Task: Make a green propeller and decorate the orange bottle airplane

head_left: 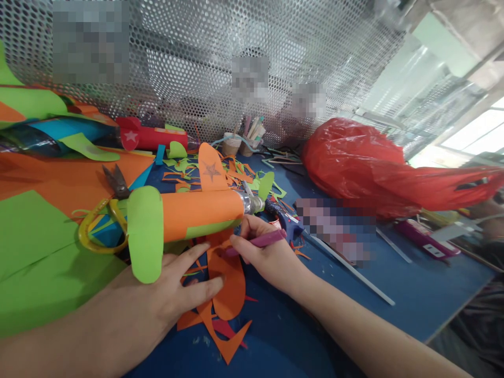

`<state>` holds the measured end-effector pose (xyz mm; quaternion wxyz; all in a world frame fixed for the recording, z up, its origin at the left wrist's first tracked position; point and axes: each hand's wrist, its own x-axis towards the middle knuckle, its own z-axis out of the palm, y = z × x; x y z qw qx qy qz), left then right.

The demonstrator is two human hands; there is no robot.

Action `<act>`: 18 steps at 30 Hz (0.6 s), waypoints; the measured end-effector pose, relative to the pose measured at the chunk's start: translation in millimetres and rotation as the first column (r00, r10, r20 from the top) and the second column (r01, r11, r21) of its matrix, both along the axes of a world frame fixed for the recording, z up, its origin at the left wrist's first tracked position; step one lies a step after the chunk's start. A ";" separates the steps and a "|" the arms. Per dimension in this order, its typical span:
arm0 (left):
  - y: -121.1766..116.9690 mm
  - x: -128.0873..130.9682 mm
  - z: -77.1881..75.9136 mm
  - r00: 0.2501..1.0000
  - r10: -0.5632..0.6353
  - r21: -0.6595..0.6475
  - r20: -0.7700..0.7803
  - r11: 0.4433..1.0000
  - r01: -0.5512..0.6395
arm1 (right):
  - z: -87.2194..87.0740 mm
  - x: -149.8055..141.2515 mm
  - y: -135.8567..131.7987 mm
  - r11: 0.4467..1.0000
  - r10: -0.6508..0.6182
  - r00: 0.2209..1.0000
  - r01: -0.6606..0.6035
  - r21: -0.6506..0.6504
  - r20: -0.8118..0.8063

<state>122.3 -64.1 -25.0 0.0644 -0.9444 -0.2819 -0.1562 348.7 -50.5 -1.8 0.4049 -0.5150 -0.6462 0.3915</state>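
My right hand grips a purple pen, its tip down at an orange paper wing. With fingers spread, my left hand rests on that wing's left side. The wing hangs from a plastic bottle wrapped in orange paper, lying sideways just above both hands. A rounded green paper piece stands across the bottle's left end. Opposite, another orange wing bears a dark star. Orange and red paper scraps lie below my left fingers.
Yellow-handled scissors lie on the left near green sheets. A red-wrapped bottle and cups of sticks stand behind. On the right are a large red plastic bag and a white stick. Perforated metal borders the back.
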 end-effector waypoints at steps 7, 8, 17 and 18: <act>0.5 -0.5 0.1 0.990 -0.026 0.082 -0.140 0.996 0.038 | 0.8 -0.9 -0.5 1.000 0.022 0.999 -0.023 -0.022 -0.040; 0.2 -1.0 0.1 0.990 -0.028 0.079 -0.139 0.996 0.039 | 0.9 -1.0 -0.4 1.000 0.021 0.999 -0.021 -0.010 -0.033; 1.1 -1.9 0.7 0.990 -0.026 0.069 -0.138 0.997 0.036 | 3.4 -0.5 0.2 0.999 0.004 0.999 -0.007 -0.049 -0.042; 1.3 -1.9 0.2 0.990 -0.022 0.063 -0.141 0.998 0.031 | 3.6 -0.3 0.2 0.999 0.005 0.999 -0.008 -0.048 -0.050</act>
